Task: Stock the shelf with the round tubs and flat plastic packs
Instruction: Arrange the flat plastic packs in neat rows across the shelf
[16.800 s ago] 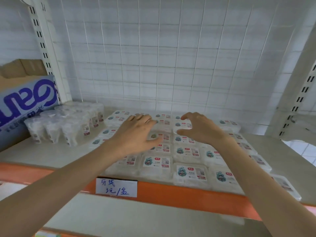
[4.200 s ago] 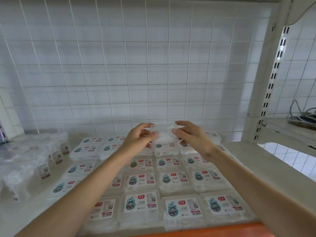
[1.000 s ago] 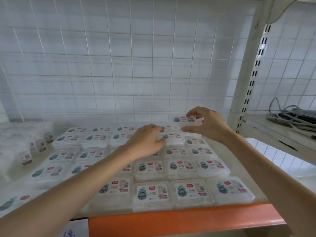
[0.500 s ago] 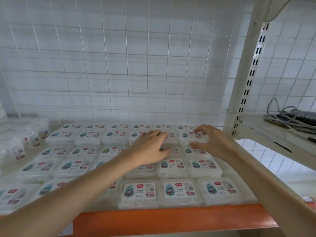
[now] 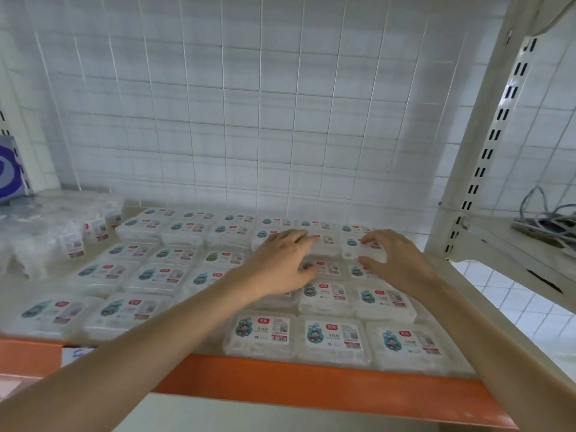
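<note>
Pressing down flat with the left hand (image 5: 280,263), fingers straight, gripping nothing, to steady the flat plastic packs (image 5: 325,296) beneath it. Apparently pinching one pack (image 5: 358,252) between thumb and curled fingers of the right hand (image 5: 396,260), squaring it into line. Round tubs (image 5: 73,244) standing well off beyond the left hand.

The flat pack (image 5: 363,251), lifted a second ago, is now set down at the grid's right edge, near the back, and is still gripped by the right hand (image 5: 397,260). The left hand (image 5: 280,265) is laid flat on neighbouring packs (image 5: 327,246), with its fingers stretched further back. A blue carton (image 5: 9,169) is brought into view at the left edge.
</note>
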`<act>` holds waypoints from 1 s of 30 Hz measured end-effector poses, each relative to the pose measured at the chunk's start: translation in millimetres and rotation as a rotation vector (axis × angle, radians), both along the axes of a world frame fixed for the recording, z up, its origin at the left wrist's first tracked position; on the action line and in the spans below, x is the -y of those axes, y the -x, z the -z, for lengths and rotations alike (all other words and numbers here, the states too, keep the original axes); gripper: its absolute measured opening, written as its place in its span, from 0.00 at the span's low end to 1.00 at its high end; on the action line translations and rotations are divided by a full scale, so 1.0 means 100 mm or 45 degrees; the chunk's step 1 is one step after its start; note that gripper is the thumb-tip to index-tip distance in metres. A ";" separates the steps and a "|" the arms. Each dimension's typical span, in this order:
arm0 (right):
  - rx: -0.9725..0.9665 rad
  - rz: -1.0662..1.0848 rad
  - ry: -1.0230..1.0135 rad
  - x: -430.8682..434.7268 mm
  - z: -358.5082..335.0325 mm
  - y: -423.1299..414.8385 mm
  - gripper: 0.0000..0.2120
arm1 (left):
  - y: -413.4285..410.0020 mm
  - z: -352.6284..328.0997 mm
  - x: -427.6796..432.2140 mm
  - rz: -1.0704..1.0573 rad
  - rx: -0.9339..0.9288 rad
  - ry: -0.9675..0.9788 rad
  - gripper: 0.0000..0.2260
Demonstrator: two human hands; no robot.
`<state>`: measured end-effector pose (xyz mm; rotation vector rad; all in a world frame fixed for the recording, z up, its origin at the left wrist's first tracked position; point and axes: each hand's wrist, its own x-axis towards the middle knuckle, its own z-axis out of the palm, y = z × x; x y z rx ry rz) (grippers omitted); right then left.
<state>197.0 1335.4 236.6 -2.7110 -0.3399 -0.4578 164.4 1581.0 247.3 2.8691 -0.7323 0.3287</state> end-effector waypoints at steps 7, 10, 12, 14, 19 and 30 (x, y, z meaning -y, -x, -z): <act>-0.056 0.004 0.073 -0.11 -0.16 0.20 0.29 | 0.35 -0.07 -0.20 -0.028 0.031 -0.061 0.28; -0.076 0.014 0.111 -0.23 -0.24 0.41 0.31 | 0.54 -0.15 -0.35 -0.026 0.083 -0.071 0.26; -0.046 0.005 0.124 -0.36 -0.27 0.58 0.31 | 0.68 -0.19 -0.47 -0.036 0.110 -0.082 0.26; -0.037 -0.025 0.135 -0.53 -0.27 0.77 0.31 | 0.82 -0.21 -0.62 -0.056 0.126 -0.108 0.27; -0.037 -0.033 0.131 -1.02 -0.23 1.29 0.31 | 1.24 -0.20 -1.01 -0.077 0.128 -0.121 0.27; -0.036 -0.025 0.133 -1.62 0.08 2.64 0.31 | 2.26 0.18 -1.55 -0.045 0.116 0.080 0.24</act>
